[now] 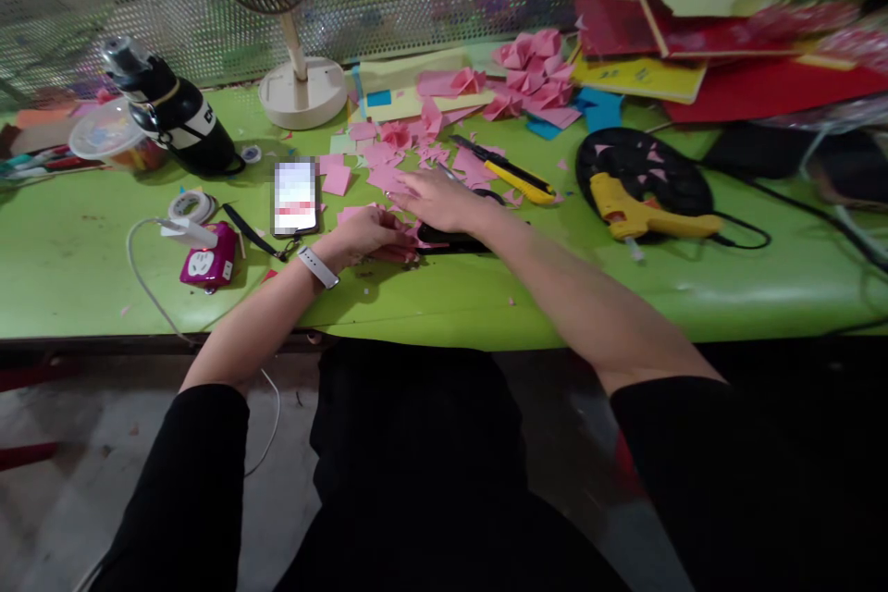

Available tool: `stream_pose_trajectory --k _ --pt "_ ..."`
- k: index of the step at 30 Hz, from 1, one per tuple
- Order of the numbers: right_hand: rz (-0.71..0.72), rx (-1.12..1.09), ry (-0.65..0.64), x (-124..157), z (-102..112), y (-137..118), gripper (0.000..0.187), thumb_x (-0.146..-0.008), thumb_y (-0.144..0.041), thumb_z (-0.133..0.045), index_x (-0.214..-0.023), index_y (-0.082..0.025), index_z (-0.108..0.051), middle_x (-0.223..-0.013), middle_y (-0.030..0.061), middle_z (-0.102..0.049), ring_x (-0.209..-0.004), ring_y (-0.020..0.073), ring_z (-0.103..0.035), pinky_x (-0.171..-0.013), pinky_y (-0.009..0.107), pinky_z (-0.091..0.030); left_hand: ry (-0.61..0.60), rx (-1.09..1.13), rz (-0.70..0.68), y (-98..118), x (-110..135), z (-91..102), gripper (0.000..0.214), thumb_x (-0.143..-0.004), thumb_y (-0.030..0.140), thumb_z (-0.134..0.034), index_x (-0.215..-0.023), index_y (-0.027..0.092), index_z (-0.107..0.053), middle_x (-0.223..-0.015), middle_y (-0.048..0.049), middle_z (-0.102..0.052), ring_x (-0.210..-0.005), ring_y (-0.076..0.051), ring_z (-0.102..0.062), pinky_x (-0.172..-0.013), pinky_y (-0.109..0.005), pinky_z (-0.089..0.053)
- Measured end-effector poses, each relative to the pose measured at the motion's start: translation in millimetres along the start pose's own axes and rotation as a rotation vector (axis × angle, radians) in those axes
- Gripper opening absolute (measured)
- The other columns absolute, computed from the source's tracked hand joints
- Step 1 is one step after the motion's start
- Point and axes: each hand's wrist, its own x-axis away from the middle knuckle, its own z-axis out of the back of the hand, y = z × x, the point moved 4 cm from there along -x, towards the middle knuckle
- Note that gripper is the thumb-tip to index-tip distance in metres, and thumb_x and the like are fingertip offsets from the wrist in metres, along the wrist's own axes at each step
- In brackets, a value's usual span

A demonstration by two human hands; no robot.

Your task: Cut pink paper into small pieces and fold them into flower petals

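Observation:
My left hand [378, 234] is closed, its fingers pinching pink paper [349, 214] near the front of the green table [444, 296]. Close beside it, my right hand [440, 201] lies palm down with fingers stretched out over pink paper pieces [385, 176]. Under and beside the right palm is a flat black object [454, 242], mostly covered, so its kind is unclear. A dark curved loop shows behind the right wrist. Beyond this hand lies a yellow utility knife [520, 178] among pink scraps. Folded pink paper flowers [534, 65] are heaped farther back.
Left of my hands are a phone [295, 196], a purple power adapter [210, 256] with a white cable, a tape roll [191, 206] and a black bottle [177, 120]. A fan [302, 92] stands behind. On the right, a yellow glue gun [635, 213] rests on a black pad [672, 176].

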Motion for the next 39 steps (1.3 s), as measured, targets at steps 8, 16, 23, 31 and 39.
stream_pose_trajectory --k 8,16,23,31,39 --pt "-0.001 0.000 -0.005 1.2 0.9 -2.6 0.062 -0.097 -0.058 -0.039 -0.139 -0.016 -0.058 -0.132 0.0186 -0.063 -0.124 0.0388 -0.056 -0.105 0.059 -0.043 0.001 0.000 -0.002 0.1 -0.4 0.3 0.015 -0.073 0.012 -0.079 -0.077 0.010 -0.065 -0.079 -0.0090 -0.073 -0.077 -0.015 -0.070 -0.092 -0.038 -0.055" --pt "-0.008 -0.006 -0.011 1.9 2.0 -3.0 0.060 -0.097 -0.062 -0.039 -0.137 -0.021 -0.059 -0.129 0.0157 -0.065 -0.124 0.0381 -0.056 -0.106 0.060 -0.042 0.004 -0.002 -0.007 0.9 0.5 -0.3 0.012 -0.075 0.010 -0.077 -0.076 0.010 -0.065 -0.080 -0.0092 -0.073 -0.074 -0.014 -0.070 -0.090 -0.038 -0.056" --pt "-0.006 -0.021 -0.011 2.1 1.4 -3.4 0.062 -0.097 -0.064 -0.037 -0.133 -0.021 -0.061 -0.128 0.0153 -0.065 -0.122 0.0367 -0.057 -0.106 0.057 -0.041 0.007 -0.007 0.003 2.2 2.0 -0.7 0.015 -0.073 0.012 -0.079 -0.076 0.011 -0.065 -0.078 -0.0079 -0.073 -0.077 -0.014 -0.069 -0.089 -0.034 -0.056" --pt "-0.001 -0.012 -0.019 1.6 2.0 -4.0 0.060 -0.097 -0.062 -0.039 -0.130 -0.018 -0.062 -0.130 0.0180 -0.063 -0.125 0.0393 -0.054 -0.105 0.061 -0.042 0.005 -0.001 0.002 0.9 1.1 0.0 0.013 -0.074 0.012 -0.079 -0.077 0.011 -0.066 -0.077 -0.0077 -0.073 -0.075 -0.013 -0.070 -0.089 -0.035 -0.058" --pt "0.007 0.031 -0.006 2.8 1.4 -5.9 0.060 -0.097 -0.060 -0.038 -0.133 -0.019 -0.062 -0.137 0.0163 -0.060 -0.131 0.0392 -0.051 -0.109 0.062 -0.040 -0.006 -0.009 -0.013 0.9 -0.6 0.9 0.011 -0.074 0.011 -0.077 -0.076 0.011 -0.067 -0.078 -0.0078 -0.073 -0.072 -0.014 -0.071 -0.089 -0.036 -0.058"
